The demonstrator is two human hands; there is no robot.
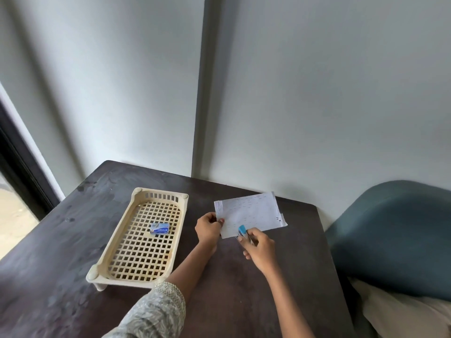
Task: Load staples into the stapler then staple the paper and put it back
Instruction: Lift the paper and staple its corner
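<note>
Here, in the head view, we see the left hand [208,227] pinching the left edge of the paper [250,214] between thumb and fingers, holding the sheet just above the dark table [73,240]. The right hand [259,248] is closed around the blue stapler [242,231], whose front end meets the paper's lower edge. The two hands sit near each other but apart. To the left, a cream perforated tray [136,242] rests on the table, with a small blue staple box [160,228] lying inside it toward the far half.
</note>
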